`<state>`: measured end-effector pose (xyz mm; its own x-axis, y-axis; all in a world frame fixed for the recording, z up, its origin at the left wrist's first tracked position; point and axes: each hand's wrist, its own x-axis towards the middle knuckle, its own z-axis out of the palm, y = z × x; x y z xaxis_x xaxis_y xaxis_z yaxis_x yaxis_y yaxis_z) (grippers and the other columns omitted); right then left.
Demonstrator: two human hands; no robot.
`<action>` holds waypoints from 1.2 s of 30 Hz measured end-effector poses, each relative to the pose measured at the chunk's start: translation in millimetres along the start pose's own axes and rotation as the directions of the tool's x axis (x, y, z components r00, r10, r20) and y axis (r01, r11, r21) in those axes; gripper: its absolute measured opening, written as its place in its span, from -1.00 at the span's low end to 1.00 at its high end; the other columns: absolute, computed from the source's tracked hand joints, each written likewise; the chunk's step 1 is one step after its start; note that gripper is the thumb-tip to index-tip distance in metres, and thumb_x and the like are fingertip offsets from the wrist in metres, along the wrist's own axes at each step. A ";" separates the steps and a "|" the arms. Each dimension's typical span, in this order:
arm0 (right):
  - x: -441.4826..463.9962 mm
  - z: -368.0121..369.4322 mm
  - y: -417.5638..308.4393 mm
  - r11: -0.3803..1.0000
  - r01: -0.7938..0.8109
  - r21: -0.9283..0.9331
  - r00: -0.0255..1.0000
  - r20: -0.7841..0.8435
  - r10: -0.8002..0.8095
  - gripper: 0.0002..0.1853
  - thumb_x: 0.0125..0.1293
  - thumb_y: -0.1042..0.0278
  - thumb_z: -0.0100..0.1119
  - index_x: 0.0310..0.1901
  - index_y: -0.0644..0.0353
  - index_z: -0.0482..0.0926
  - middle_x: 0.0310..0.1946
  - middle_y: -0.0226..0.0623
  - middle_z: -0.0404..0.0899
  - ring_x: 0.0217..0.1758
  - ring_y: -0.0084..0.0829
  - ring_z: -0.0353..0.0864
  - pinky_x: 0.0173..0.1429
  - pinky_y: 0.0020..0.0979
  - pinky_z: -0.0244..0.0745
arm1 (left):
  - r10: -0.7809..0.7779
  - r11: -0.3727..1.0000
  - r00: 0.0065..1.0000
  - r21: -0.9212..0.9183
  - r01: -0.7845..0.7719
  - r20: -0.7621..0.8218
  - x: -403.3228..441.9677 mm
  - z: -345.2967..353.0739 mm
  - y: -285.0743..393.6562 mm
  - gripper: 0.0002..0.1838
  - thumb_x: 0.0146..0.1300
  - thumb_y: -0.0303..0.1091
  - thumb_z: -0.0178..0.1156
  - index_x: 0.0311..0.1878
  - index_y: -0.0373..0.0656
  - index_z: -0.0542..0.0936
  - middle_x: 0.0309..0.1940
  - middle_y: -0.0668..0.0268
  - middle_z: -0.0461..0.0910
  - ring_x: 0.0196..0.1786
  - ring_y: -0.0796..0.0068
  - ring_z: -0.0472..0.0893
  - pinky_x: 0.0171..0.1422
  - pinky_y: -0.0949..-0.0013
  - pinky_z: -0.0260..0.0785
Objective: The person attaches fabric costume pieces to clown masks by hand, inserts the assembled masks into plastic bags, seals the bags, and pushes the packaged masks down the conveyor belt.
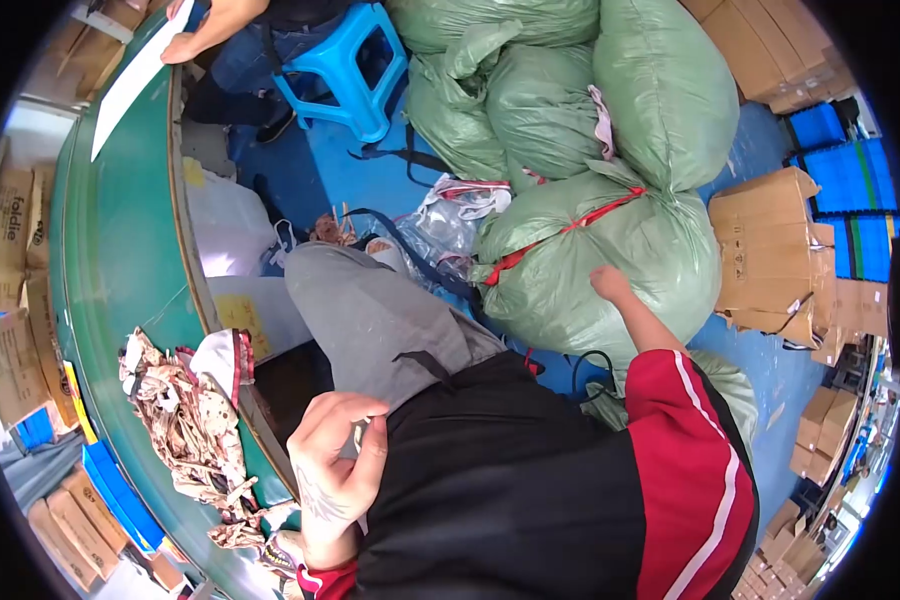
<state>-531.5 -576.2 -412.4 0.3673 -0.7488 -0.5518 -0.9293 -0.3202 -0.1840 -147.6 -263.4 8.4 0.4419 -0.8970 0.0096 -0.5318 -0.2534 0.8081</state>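
My left hand point(338, 468) is raised in front of my body, its thumb and fingers curled into a pinch. A small pale bit point(359, 434) shows between them, too small to name. Near that hand, on the green table point(120, 250), lies a heap of brown-and-cream patterned cloth point(195, 430) beside a white cloth piece with dark red trim point(225, 360). My right hand point(608, 282) is closed in a fist over a big green sack point(590, 260) tied with a red strip point(565, 232). Whether the fist touches the sack, I cannot tell.
Several more green sacks point(660, 80) pile up ahead. A blue stool point(345, 70) stands near another person, whose hands hold a white sheet point(135, 85) over the table. Cardboard boxes point(770, 250) line the right. Plastic wrap and straps point(430, 235) litter the blue floor.
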 end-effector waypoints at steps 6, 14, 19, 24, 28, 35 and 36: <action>0.1 5.2 -6.0 0.999 -0.040 -0.009 0.999 -0.014 0.040 -0.68 0.20 0.26 0.06 -0.06 0.08 0.69 -0.08 -0.02 0.66 0.04 0.00 0.63 0.19 -0.12 0.50 | 0.022 0.995 0.996 0.104 -0.013 -0.087 -15.3 -3.1 -10.6 -0.93 0.15 -0.61 0.19 -0.28 -0.33 0.59 -0.38 0.14 0.63 -0.30 0.27 0.63 -0.14 0.38 0.43; 20.8 -28.6 -93.6 0.849 0.358 -0.388 0.919 -0.017 -0.394 -0.31 0.05 0.35 0.17 0.33 -0.03 0.39 0.37 -0.21 0.33 0.45 -0.12 0.26 0.49 0.07 0.11 | -0.055 0.974 0.988 0.211 0.085 -0.144 -30.8 -0.3 -35.4 -0.93 0.19 -0.55 0.19 -0.28 -0.33 0.60 -0.40 0.11 0.62 -0.32 0.24 0.64 -0.16 0.37 0.44; 41.3 26.1 -114.2 0.682 0.441 -0.583 0.880 0.431 -0.200 -0.38 0.03 0.27 0.18 0.25 -0.07 0.50 0.24 -0.17 0.48 0.37 -0.17 0.39 0.50 0.05 0.10 | -0.091 0.958 0.992 0.263 0.112 -0.090 -22.4 11.5 -40.2 -0.91 0.18 -0.56 0.21 -0.25 -0.33 0.61 -0.37 0.11 0.63 -0.31 0.22 0.65 -0.13 0.34 0.46; 21.8 -5.2 -79.2 0.766 0.510 -0.392 0.836 0.436 -0.333 -0.45 0.03 0.29 0.15 0.15 0.12 0.55 0.14 -0.13 0.53 0.27 -0.17 0.49 0.46 -0.08 0.21 | -0.171 0.950 0.976 0.242 0.199 -0.131 -25.7 7.9 -54.4 -0.88 0.14 -0.58 0.23 -0.23 -0.33 0.62 -0.32 0.10 0.65 -0.27 0.23 0.67 -0.14 0.33 0.48; 55.1 26.0 -72.6 0.737 0.535 -0.412 0.829 0.425 -0.364 -0.52 0.02 0.38 0.12 0.05 0.18 0.61 0.10 0.01 0.56 0.20 -0.05 0.54 0.33 -0.10 0.41 | -0.174 0.921 0.969 0.320 0.223 -0.176 -34.1 4.0 -70.5 -0.83 0.14 -0.49 0.26 -0.17 -0.26 0.64 -0.25 0.09 0.66 -0.14 0.09 0.65 0.02 0.18 0.47; 48.7 -9.8 -199.2 0.811 0.547 -0.207 0.837 0.133 -0.530 -0.66 0.08 0.42 0.06 -0.11 0.28 0.65 -0.15 0.12 0.63 -0.02 0.06 0.63 0.07 -0.12 0.54 | -0.147 0.884 0.885 0.343 0.317 -0.441 -81.5 -15.1 -95.7 -0.79 0.09 -0.46 0.27 -0.17 -0.23 0.60 -0.32 0.14 0.62 -0.21 0.11 0.62 -0.02 0.15 0.43; 50.7 -21.1 -217.8 0.854 0.514 -0.085 0.856 0.127 -0.502 -0.68 0.10 0.43 0.05 -0.12 0.29 0.66 -0.22 0.13 0.64 -0.08 0.09 0.65 0.01 -0.12 0.55 | -0.153 0.871 0.872 0.354 0.342 -0.465 -89.9 -17.7 -100.3 -0.79 0.09 -0.48 0.26 -0.17 -0.23 0.60 -0.31 0.15 0.61 -0.20 0.12 0.62 -0.01 0.15 0.43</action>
<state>-309.6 -556.7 -383.1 0.7757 -0.4064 -0.4828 -0.6015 -0.7075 -0.3710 -121.2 -151.0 -63.0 0.8027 -0.5750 0.1581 -0.5676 -0.6552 0.4986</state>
